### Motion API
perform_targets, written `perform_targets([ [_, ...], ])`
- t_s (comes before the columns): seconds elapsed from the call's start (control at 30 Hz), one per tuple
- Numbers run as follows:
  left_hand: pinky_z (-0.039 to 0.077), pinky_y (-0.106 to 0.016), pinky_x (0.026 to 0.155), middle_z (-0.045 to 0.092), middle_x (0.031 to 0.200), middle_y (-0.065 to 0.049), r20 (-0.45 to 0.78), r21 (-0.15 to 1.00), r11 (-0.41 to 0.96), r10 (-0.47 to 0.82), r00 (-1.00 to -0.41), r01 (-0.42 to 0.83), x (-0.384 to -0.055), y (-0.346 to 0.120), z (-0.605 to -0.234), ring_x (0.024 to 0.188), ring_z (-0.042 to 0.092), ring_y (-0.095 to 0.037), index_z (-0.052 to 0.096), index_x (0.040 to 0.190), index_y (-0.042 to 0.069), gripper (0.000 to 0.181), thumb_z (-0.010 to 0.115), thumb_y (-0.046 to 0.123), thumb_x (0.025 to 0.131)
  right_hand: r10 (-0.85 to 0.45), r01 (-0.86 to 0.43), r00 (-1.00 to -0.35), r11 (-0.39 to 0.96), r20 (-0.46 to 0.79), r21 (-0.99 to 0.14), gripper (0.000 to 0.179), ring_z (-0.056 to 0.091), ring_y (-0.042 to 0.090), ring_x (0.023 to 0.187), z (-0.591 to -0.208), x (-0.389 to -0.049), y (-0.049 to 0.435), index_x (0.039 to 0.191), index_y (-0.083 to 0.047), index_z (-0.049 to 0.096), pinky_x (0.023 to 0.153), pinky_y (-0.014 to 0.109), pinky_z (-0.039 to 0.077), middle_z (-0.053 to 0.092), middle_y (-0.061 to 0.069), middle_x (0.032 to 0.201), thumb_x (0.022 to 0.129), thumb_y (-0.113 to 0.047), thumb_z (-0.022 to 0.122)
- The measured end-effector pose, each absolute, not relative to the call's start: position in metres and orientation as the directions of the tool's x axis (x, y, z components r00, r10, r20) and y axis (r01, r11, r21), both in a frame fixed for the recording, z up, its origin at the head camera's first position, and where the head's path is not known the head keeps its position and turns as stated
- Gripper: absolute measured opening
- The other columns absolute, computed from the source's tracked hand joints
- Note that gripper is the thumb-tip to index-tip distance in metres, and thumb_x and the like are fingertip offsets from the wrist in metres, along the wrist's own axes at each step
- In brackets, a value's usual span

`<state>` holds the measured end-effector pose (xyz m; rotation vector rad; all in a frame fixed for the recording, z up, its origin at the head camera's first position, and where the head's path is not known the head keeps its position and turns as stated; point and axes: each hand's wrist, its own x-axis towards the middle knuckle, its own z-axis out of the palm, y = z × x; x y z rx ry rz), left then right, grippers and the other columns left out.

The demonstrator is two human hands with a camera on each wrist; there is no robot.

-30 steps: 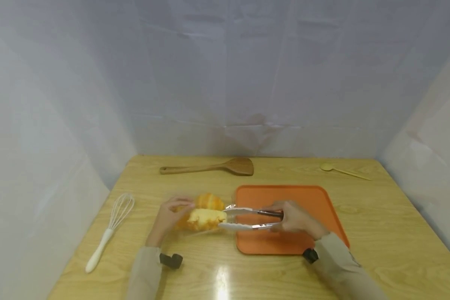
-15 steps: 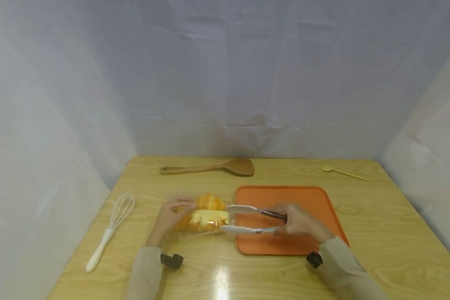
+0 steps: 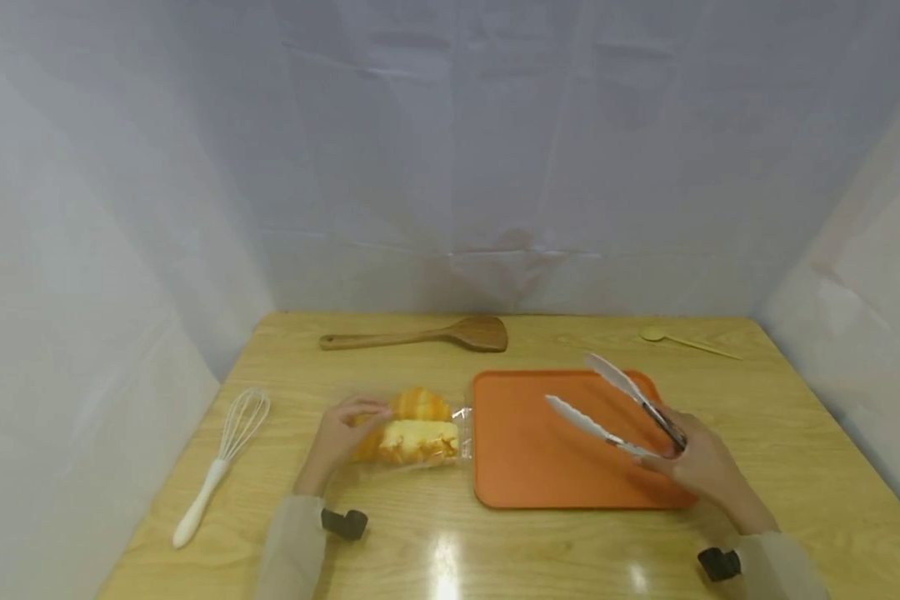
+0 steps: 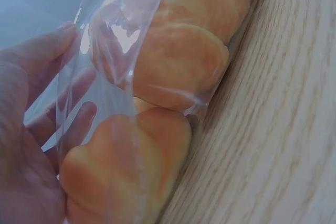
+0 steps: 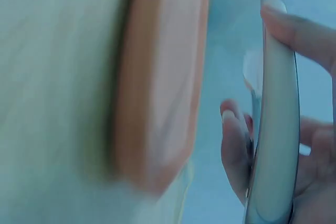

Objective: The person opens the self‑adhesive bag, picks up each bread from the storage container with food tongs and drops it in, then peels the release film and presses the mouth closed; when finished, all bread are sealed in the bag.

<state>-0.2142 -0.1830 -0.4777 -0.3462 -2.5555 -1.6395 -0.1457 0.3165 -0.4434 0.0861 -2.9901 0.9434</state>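
At the centre left of the head view, a clear plastic bag (image 3: 462,432) lies on the table with bread in it. Inside show a striped croissant-like roll (image 3: 420,404) and a pale-topped roll (image 3: 418,442). My left hand (image 3: 337,437) holds the bag's film at its left end. In the left wrist view, a golden roll (image 4: 126,166) lies near my fingers, which show through the film. My right hand (image 3: 697,458) grips metal tongs (image 3: 579,418) by their dark-sided handles. The tongs' arms stand spread over the orange tray (image 3: 525,454), with nothing between their tips.
A wooden spatula (image 3: 476,334) lies along the back of the table, and a small wooden spoon (image 3: 654,333) at the back right. To the left lies a whisk (image 3: 217,471) with a white handle. Pale sheets hang behind and at both sides.
My right hand has drawn the tongs away from the bag, to the right and over the tray, their tips now angled up and left. My left hand and the bag have stayed put.
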Motion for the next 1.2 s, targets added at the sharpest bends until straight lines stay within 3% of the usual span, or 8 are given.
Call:
perform_targets([
  [0.13,0.045,-0.049,0.107,0.069,0.114,-0.015,0.192,0.884,0.405,0.139,-0.972,0.232,-0.213,-0.183,-0.477,0.105,0.058,-0.007,0.074,0.1,0.002,0.018,0.072,0.015,0.087,0.027,-0.016,-0.998,0.818,0.065,-0.575,0.096,0.051,0.011,0.073,-0.451,-0.139,0.334,0.147,0.007,0.031,0.068,0.031,0.045,0.055,0.019,0.098,0.078,-0.038,0.081],
  [0.3,0.044,-0.049,0.108,0.07,0.114,-0.015,0.184,0.885,0.408,0.132,-0.974,0.223,-0.211,-0.183,-0.476,0.107,0.06,-0.011,0.074,0.1,0.002,0.018,0.073,0.014,0.087,0.111,0.015,-0.985,0.821,0.133,-0.571,0.08,0.042,0.011,0.063,-0.46,-0.135,0.356,0.135,0.008,0.043,0.059,0.026,0.035,0.047,0.009,0.073,0.079,-0.034,0.081],
  [0.37,0.044,-0.05,0.108,0.07,0.114,-0.015,0.183,0.885,0.41,0.133,-0.974,0.222,-0.211,-0.183,-0.475,0.109,0.06,-0.016,0.074,0.1,0.002,0.018,0.072,0.015,0.087,0.135,0.03,-0.981,0.821,0.142,-0.57,0.076,0.049,0.021,0.065,-0.462,-0.135,0.364,0.131,0.01,0.044,0.058,0.031,0.041,0.05,0.016,0.072,0.08,-0.035,0.08],
  [0.47,0.043,-0.051,0.109,0.069,0.115,-0.015,0.17,0.891,0.403,0.133,-0.976,0.21,-0.21,-0.182,-0.474,0.112,0.06,-0.024,0.074,0.101,0.003,0.019,0.072,0.016,0.088,0.219,0.13,-0.972,0.802,0.084,-0.583,0.084,0.057,0.047,0.083,-0.465,-0.133,0.374,0.133,0.014,0.039,0.069,0.051,0.05,0.056,0.036,0.095,0.082,-0.042,0.076],
  [0.57,0.041,-0.052,0.111,0.069,0.117,-0.014,0.149,0.902,0.387,0.133,-0.98,0.19,-0.21,-0.182,-0.473,0.115,0.059,-0.029,0.074,0.102,0.004,0.021,0.072,0.019,0.088,0.315,0.269,-0.949,0.769,-0.022,-0.58,0.096,0.046,0.064,0.105,-0.468,-0.131,0.383,0.139,0.018,0.029,0.082,0.069,0.044,0.042,0.049,0.121,0.085,-0.05,0.07],
  [0.7,0.04,-0.053,0.112,0.068,0.119,-0.014,0.131,0.91,0.375,0.139,-0.982,0.175,-0.209,-0.182,-0.473,0.117,0.057,-0.032,0.074,0.103,0.004,0.022,0.072,0.02,0.089,0.387,0.387,-0.914,0.736,-0.125,-0.556,0.104,0.035,0.068,0.112,-0.47,-0.13,0.394,0.141,0.02,0.019,0.089,0.075,0.038,0.03,0.053,0.13,0.086,-0.055,0.064],
  [1.03,0.038,-0.056,0.112,0.068,0.118,-0.016,0.142,0.909,0.372,0.149,-0.979,0.189,-0.211,-0.183,-0.476,0.116,0.058,-0.031,0.074,0.103,0.002,0.021,0.071,0.017,0.089,0.431,0.506,-0.862,0.706,-0.266,-0.495,0.115,0.026,0.072,0.116,-0.469,-0.133,0.413,0.139,0.027,0.011,0.087,0.074,0.037,0.019,0.057,0.132,0.086,-0.062,0.059],
  [1.2,0.041,-0.054,0.11,0.068,0.116,-0.017,0.164,0.898,0.387,0.146,-0.976,0.209,-0.212,-0.183,-0.476,0.114,0.059,-0.03,0.074,0.102,0.0,0.019,0.071,0.015,0.089,0.435,0.524,-0.852,0.717,-0.292,-0.46,0.113,0.029,0.071,0.111,-0.467,-0.134,0.414,0.135,0.03,0.014,0.085,0.07,0.039,0.022,0.058,0.129,0.086,-0.06,0.06],
])
